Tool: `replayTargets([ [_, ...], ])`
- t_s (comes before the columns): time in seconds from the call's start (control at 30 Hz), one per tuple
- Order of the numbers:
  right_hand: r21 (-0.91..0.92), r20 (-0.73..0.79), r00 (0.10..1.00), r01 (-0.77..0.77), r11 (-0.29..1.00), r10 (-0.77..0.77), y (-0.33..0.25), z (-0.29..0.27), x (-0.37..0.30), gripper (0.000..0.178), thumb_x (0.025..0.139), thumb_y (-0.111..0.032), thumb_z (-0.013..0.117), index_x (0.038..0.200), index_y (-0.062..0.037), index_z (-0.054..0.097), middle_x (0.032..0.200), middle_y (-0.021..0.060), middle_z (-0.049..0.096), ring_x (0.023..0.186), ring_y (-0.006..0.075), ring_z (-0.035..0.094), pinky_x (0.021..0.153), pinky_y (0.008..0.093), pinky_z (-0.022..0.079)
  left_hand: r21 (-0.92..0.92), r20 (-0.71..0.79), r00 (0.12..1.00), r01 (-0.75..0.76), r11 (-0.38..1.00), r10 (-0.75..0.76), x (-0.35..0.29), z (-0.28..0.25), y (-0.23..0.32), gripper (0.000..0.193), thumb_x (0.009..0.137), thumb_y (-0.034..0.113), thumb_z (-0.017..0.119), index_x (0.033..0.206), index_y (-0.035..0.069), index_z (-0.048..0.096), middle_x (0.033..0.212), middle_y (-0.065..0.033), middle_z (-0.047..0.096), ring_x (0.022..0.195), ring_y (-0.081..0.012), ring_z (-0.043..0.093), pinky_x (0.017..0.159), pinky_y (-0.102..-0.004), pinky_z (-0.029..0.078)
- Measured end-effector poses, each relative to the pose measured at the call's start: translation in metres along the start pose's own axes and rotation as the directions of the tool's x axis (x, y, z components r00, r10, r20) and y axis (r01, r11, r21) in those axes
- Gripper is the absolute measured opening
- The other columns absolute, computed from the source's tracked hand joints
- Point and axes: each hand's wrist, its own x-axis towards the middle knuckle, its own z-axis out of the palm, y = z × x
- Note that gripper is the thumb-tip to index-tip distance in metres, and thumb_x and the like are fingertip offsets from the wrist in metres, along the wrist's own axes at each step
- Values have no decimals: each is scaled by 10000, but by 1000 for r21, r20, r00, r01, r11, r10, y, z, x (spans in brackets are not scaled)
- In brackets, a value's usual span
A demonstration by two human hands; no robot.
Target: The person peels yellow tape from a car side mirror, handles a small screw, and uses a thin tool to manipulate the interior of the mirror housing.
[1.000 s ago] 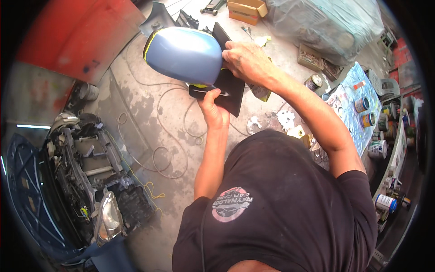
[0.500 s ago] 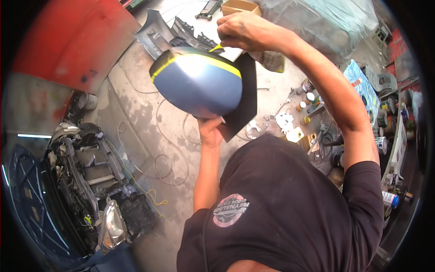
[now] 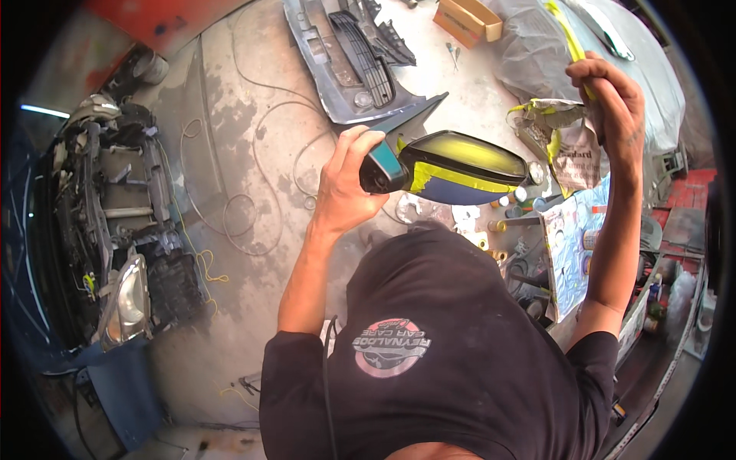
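My left hand [image 3: 345, 184] is closed around the base of a car side mirror [image 3: 458, 146], lifted above the floor. Its blue shell faces down, and yellow overspray blurs across the dark upper face. Yellow masking tape [image 3: 441, 179] runs along the edge of the shell. Off to the right, my right hand [image 3: 619, 107] pinches a strip of yellow tape [image 3: 566, 29] that extends upward past its fingers. Crumpled printed masking paper [image 3: 580, 157] edged with yellow tape appears just below that hand. Whether it joins the strip I cannot tell.
A grey bumper [image 3: 326, 65] lies beyond the mirror, with a cardboard box [image 3: 468, 21] farther right. Plastic sheeting [image 3: 537, 54] drapes a car. Left stands a stripped car front with a headlight [image 3: 126, 303]. A hose [image 3: 277, 184] loops over the floor. Small cans [image 3: 498, 225] stand at right.
The side mirror has turned over, its blue shell now facing down, and my left hand shows at its base. My right hand has moved right, away from the mirror, with the tape.
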Motion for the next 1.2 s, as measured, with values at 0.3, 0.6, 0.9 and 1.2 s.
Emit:
replayTargets([
  [0.3,-233,160,979,161,959,-126,-59,61,-25,138,880,-76,711,945,45,719,730,70,555,610,151,559,560,295,404,127,-44,998,-35,991,41,-2,14,-4,775,619,8,818,1338,95,542,1284,-201,581,1083,-414,642,878,-457,549],
  [0.6,-265,427,902,195,944,-66,-33,131,-15,227,934,-174,704,987,45,734,857,180,648,792,361,658,711,451,503,342,-9,959,-263,902,283,3,11,-7,736,657,30,790,1346,131,553,1317,-259,558,990,-413,650,833,-483,532],
  [0.9,-279,474,880,117,953,31,-24,175,6,226,865,-208,696,837,10,751,744,196,672,735,373,694,693,467,550,451,37,940,-318,834,339,5,2,-11,614,782,36,707,1361,158,544,1309,-282,563,1025,-419,648,824,-503,527],
  [1.2,-158,436,889,-75,985,138,-16,193,6,216,848,-153,725,895,57,733,821,170,679,751,314,689,675,424,512,514,42,907,-379,769,419,8,-5,-18,639,745,25,723,1336,198,554,1301,-257,588,1050,-412,662,831,-494,548],
])
